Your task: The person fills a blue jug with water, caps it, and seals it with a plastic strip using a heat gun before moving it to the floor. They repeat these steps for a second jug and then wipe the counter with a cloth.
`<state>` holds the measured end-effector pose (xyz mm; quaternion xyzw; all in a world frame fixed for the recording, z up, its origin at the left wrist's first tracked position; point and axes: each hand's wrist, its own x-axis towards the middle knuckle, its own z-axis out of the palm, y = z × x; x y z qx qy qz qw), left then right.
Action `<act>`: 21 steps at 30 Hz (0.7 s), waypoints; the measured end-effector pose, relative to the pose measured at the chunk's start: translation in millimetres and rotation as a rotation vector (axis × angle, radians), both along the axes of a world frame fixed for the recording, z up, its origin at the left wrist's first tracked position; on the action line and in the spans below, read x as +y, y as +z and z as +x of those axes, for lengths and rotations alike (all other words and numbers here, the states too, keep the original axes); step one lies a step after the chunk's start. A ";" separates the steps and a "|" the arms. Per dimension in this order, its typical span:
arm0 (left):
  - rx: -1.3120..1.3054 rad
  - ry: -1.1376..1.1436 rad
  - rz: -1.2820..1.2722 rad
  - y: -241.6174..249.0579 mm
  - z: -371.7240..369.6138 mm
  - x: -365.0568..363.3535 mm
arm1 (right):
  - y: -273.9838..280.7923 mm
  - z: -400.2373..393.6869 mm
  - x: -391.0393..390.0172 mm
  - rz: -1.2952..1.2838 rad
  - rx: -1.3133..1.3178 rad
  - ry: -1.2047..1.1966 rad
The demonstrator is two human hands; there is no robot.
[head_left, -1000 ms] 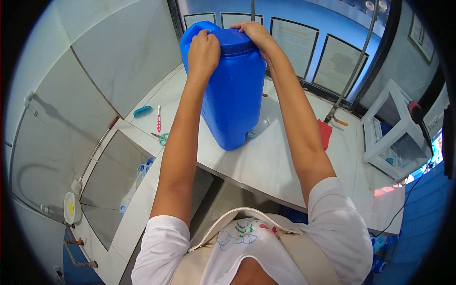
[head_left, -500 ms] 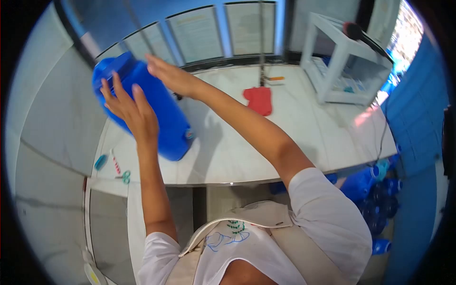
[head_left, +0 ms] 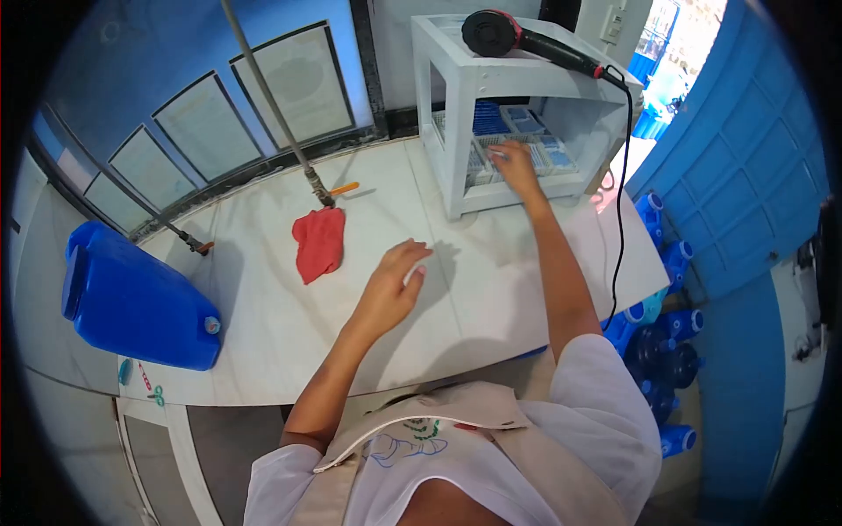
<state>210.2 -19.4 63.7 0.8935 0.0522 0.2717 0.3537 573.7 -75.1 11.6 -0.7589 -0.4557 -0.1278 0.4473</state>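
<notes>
My right hand [head_left: 517,167] reaches into the white shelf unit [head_left: 456,140], over a small white basket [head_left: 517,140] of pale blue and white flat pieces too small to name. Its fingers are stretched towards the basket, and I see nothing held in them. My left hand [head_left: 395,285] hovers over the white tiled counter [head_left: 474,298], fingers apart and holding nothing. At the counter's left end a blue water jug [head_left: 145,298] with a small spigot fitting low on its side stands tilted in my view, out of reach of both hands.
A red cloth [head_left: 319,244] lies below a metal pipe with an orange valve handle [head_left: 345,188]. A black heat gun or dryer [head_left: 535,44] rests on the shelf top, its cord hanging over the counter. Scissors [head_left: 156,395] lie far left. Several blue jugs [head_left: 677,263] stand right, on the floor.
Both hands have left the blue jug, which now stands at the left. My right hand has moved right into the shelf, my left towards mid-counter. The view has turned right.
</notes>
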 end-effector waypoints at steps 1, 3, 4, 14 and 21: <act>-0.002 0.017 -0.004 1.7 11.0 -5.6 | -5.8 9.1 14.3 -0.142 -0.089 -0.025; 0.085 0.006 0.031 6.1 24.3 -15.8 | -12.6 22.3 37.2 -0.281 -0.174 -0.029; 0.093 0.023 0.031 4.3 28.2 -16.3 | -14.1 27.0 46.5 -0.338 -0.192 0.000; 0.161 0.251 -0.235 -0.2 23.1 -4.7 | -10.8 53.2 73.7 -0.554 -0.249 0.114; 0.097 0.270 -0.480 2.9 58.6 3.0 | 15.0 51.7 44.6 0.298 0.599 0.209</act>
